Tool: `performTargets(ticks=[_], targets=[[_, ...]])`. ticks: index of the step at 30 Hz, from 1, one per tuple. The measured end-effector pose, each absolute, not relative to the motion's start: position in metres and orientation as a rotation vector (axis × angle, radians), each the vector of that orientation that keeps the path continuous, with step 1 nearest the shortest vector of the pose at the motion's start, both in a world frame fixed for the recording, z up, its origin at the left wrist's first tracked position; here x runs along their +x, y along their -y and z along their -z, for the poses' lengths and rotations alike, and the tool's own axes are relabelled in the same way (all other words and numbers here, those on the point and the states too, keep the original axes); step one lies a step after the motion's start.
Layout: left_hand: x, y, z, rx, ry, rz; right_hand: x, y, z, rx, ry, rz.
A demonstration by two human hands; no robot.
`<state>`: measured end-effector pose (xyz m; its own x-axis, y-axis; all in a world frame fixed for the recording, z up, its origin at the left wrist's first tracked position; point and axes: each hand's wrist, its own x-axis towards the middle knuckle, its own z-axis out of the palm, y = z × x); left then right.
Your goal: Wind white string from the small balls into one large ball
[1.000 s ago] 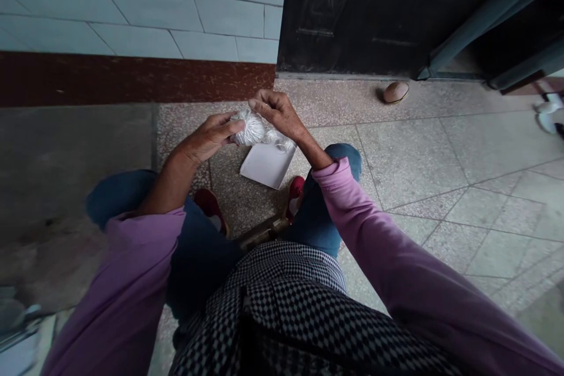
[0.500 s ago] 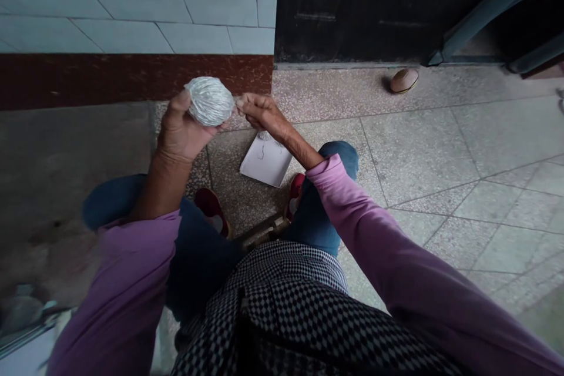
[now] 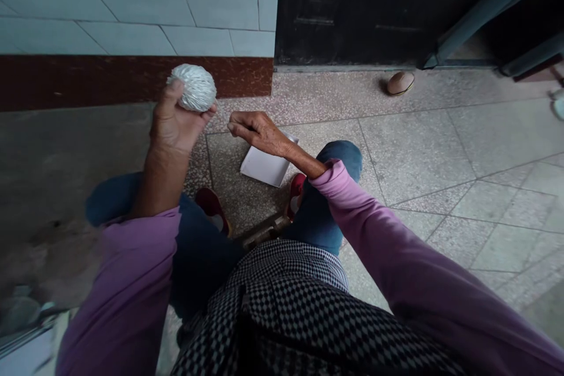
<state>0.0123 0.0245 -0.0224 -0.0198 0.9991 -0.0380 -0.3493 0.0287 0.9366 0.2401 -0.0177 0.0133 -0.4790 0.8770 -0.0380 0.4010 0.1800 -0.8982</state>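
- While the person sits low over bent knees, the left hand (image 3: 174,123) is raised, its fingers wrapped around a round ball of white, tightly wound thread (image 3: 192,87) ribbed with crossing strands.
- The right hand (image 3: 258,129) hovers near the ball without touching it, fingertips pinched narrow; whether a strand runs between them I cannot tell.
- A flat white rectangular sheet (image 3: 264,165) lies on the floor beneath that hand, near a red shoe (image 3: 296,188).
- Speckled terrazzo floor slabs (image 3: 418,147) meet pale glossy wall tiles (image 3: 132,6), a dark red band (image 3: 88,79) and a dark panelled door (image 3: 352,6).
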Motion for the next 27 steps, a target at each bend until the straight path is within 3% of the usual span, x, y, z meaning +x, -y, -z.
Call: performTargets(ticks=[10, 15, 27], targets=[[0.025, -0.013, 0.028, 1.195, -1.272, -1.091, 0.256, 0.016, -0.021, -1.106, 2.106, -1.079], [0.033, -0.002, 0.021, 1.151, -1.12, -0.866, 0.268, -0.008, -0.014, -1.248, 1.904, -1.062], [0.02, 0.0, 0.021, 1.11, -0.869, -0.863, 0.259, -0.016, 0.014, -1.125, 1.423, -1.635]])
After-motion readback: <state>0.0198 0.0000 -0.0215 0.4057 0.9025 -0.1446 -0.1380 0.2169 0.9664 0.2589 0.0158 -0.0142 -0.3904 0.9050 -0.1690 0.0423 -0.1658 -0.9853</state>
